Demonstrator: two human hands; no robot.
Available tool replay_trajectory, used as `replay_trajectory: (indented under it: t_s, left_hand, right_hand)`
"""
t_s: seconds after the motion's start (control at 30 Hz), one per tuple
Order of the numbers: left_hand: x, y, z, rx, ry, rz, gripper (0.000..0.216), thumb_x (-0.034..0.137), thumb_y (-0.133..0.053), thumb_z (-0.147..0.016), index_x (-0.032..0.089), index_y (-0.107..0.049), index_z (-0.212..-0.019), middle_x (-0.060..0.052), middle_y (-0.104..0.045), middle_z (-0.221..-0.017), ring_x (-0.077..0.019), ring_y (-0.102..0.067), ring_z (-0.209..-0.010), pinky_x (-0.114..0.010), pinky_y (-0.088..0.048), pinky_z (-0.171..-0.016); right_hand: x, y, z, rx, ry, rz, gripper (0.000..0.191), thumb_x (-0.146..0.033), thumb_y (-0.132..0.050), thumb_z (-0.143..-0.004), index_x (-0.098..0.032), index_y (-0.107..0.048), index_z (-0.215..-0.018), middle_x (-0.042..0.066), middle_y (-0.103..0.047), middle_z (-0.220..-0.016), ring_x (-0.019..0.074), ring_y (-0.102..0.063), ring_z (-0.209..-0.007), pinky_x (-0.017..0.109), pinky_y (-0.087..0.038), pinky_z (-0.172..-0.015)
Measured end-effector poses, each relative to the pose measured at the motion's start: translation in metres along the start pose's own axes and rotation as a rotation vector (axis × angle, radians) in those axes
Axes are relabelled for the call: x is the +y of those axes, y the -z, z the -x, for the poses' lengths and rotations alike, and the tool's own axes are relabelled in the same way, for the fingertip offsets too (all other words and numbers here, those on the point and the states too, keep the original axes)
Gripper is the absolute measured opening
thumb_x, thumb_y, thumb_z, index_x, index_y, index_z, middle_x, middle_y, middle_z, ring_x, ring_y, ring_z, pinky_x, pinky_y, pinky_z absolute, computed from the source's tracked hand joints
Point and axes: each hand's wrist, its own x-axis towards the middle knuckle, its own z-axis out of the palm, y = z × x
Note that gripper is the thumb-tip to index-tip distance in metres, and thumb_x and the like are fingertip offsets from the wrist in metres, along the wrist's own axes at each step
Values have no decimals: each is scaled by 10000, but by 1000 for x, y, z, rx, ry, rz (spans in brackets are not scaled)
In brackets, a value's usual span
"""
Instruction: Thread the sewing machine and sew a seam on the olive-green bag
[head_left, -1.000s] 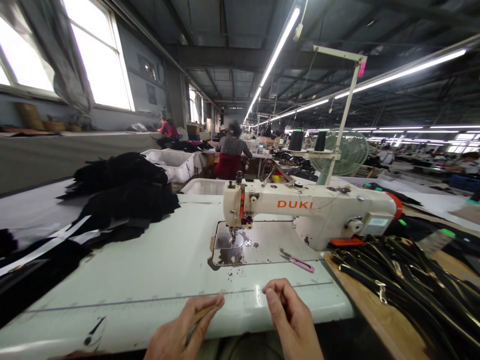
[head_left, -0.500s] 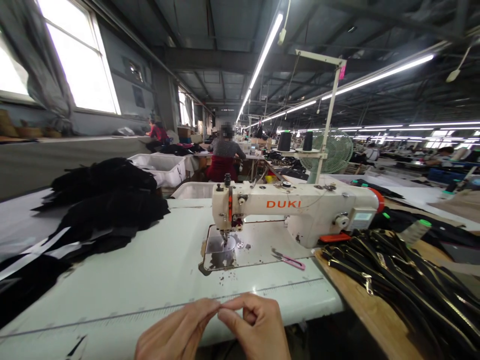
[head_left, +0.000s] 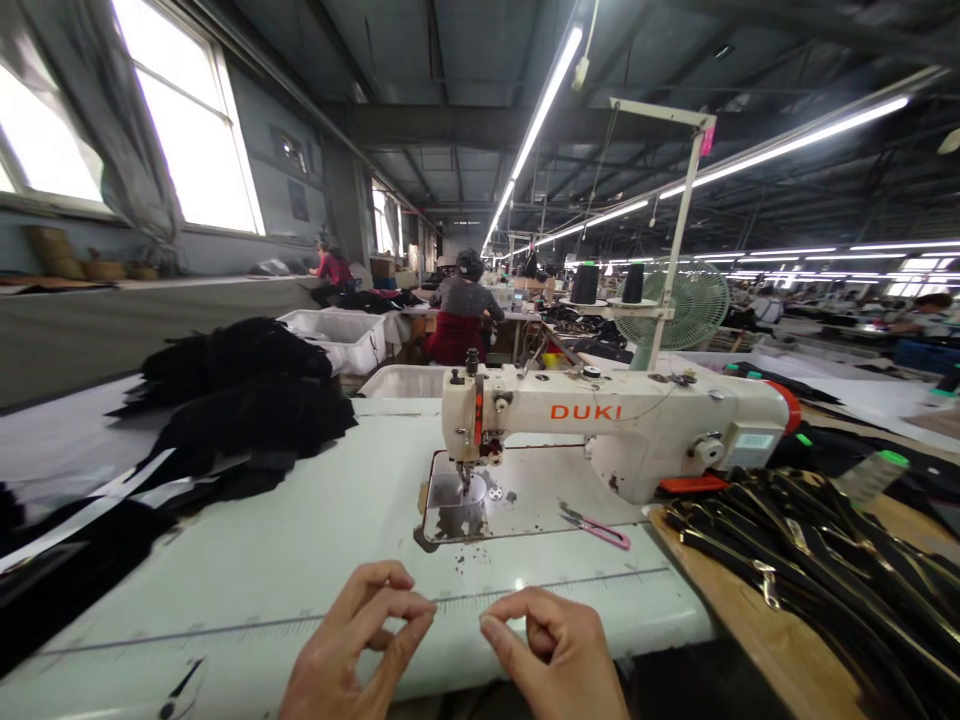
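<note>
My left hand [head_left: 352,645] and my right hand [head_left: 559,655] hover over the front edge of the pale green sewing table [head_left: 300,560], a short gap between them. Each hand pinches thumb to forefinger with the other fingers curled; what they pinch is too fine to see. Behind them stands the white DUKI sewing machine [head_left: 615,425], its needle over the metal plate [head_left: 480,500]. Pink thread snips [head_left: 600,528] lie on the machine bed, just beyond my right hand.
Black fabric pieces [head_left: 240,400] are heaped at the left. A pile of black zippers [head_left: 817,560] covers the wooden board at the right. White bins [head_left: 341,335], a fan [head_left: 694,305] and a seated person [head_left: 461,315] are behind the machine.
My fingertips met half a second ago and have since drawn apart sideways. The view swung left, then back to the right.
</note>
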Motion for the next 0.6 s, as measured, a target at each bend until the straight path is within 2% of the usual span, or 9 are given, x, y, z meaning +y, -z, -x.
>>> replay_trajectory:
  t_s: [0.1, 0.17, 0.23, 0.3, 0.47, 0.6]
  left_hand:
    - [-8, 1, 2, 17, -137, -147, 257, 468, -575, -896, 255, -683, -800, -13, -550, -1023, -104, -636, -748, -157, -514, -735]
    - [-12, -1, 4, 15, -234, -213, 222, 425, -576, -908, 256, -685, -815, -20, -554, -1020, -107, -651, -785, -140, -517, -752]
    - [-14, -2, 5, -1, -318, -233, 193, 374, -556, -930, 259, -690, -852, -24, -570, -1009, -109, -671, -821, -117, -520, -737]
    - [-13, -2, 4, -28, -361, -226, 183, 335, -535, -949, 257, -688, -886, -19, -593, -976, -101, -681, -802, -103, -517, -723]
    - [-8, 5, -3, -97, -313, -215, 146, 327, -570, -935, 253, -670, -857, 14, -645, -873, -98, -665, -764, -108, -515, -717]
    - [-4, 11, 14, 22, -268, -234, 201, 418, -545, -940, 269, -675, -975, -10, -649, -867, -128, -653, -726, -177, -548, -676]
  right_hand:
    - [1, -2, -1, -72, -28, 34, 273, -328, -673, -686, -214, -795, -903, -42, -338, -556, 102, -276, -535, 250, -236, -538]
    - [1, -8, -1, -123, -72, -17, 365, -302, -717, -646, -235, -777, -1000, -54, -315, -545, 93, -250, -522, 243, -223, -524]
    - [0, -16, -1, -141, -111, -103, 270, -302, -702, -664, -207, -797, -899, -62, -276, -511, 83, -208, -502, 243, -189, -501]
    - [0, -21, 0, -101, -98, -168, 207, -327, -669, -707, -163, -789, -747, -61, -260, -486, 78, -197, -489, 249, -165, -484]
    - [-1, -15, 2, -4, -48, -179, 286, -405, -664, -729, -133, -720, -660, -79, -167, -502, 75, -167, -490, 258, -141, -491]
    - [-5, -3, 1, 17, -87, -228, 338, -460, -653, -734, -130, -713, -694, -81, -138, -530, 80, -146, -509, 266, -127, -511]
